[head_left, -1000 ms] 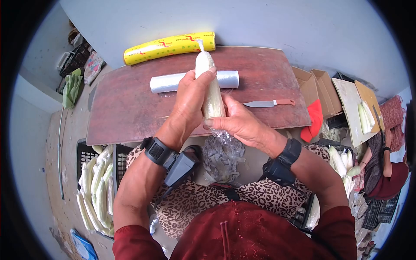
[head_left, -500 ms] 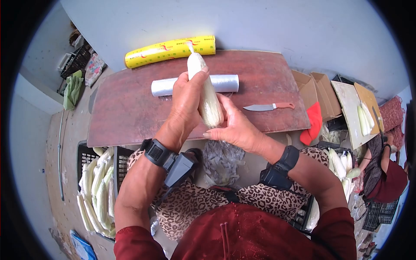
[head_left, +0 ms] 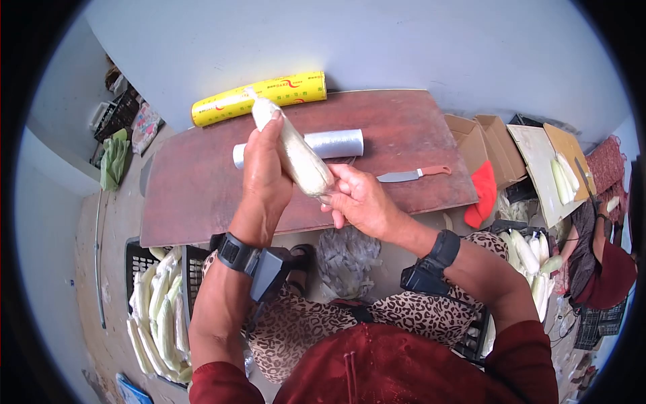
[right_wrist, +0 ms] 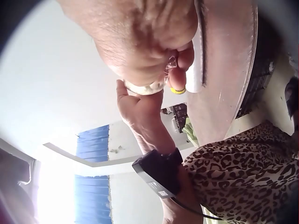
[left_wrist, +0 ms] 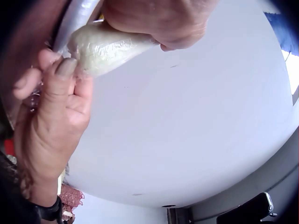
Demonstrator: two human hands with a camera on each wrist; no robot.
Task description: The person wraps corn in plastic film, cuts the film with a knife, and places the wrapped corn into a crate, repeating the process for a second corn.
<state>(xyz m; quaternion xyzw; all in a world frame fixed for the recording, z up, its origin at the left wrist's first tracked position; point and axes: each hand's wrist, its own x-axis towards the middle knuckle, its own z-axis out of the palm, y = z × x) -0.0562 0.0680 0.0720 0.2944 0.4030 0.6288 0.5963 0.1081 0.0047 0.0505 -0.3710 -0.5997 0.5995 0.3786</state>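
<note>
A long pale vegetable (head_left: 299,153), snugly wrapped in clear film, tilts over the near part of the table, its twisted film tip pointing up and left. My left hand (head_left: 264,165) grips it around the middle, thumb along its upper side. At the lower end my right hand (head_left: 367,205) pinches the gathered clear film (right_wrist: 172,62) between thumb and fingers. The left wrist view shows the vegetable's rounded end (left_wrist: 98,51) right at the right thumb. Behind it lies a roll of clear film (head_left: 336,143), partly covered by the vegetable and left hand.
On the reddish table (head_left: 404,128) are a yellow printed roll (head_left: 262,97) and a knife (head_left: 414,174). A black crate (head_left: 138,252) of similar vegetables (head_left: 161,316) stands at left. Cardboard boxes (head_left: 471,138) stand to the right; another person's arm (head_left: 599,232) shows beyond.
The vegetable's top has swung left and down, so it tilts more. The right hand has shifted from around its lower part to the film at its end.
</note>
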